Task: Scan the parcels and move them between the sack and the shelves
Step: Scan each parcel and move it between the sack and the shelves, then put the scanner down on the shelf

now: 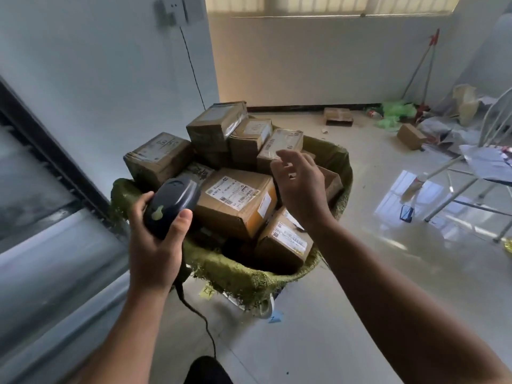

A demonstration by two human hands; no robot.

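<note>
Left hand point(155, 245): our grip wraps the scanner point(173, 203)
Right hand point(300, 189): grip spread (empty) above our sack point(249, 275) of parcels point(235, 200)

Brown cardboard parcels point(235, 200) with white labels lie heaped in the open green sack point(249, 275).

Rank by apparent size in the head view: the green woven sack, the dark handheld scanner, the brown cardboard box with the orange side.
1. green woven sack
2. brown cardboard box with the orange side
3. dark handheld scanner, smallest though nearest the camera
</note>
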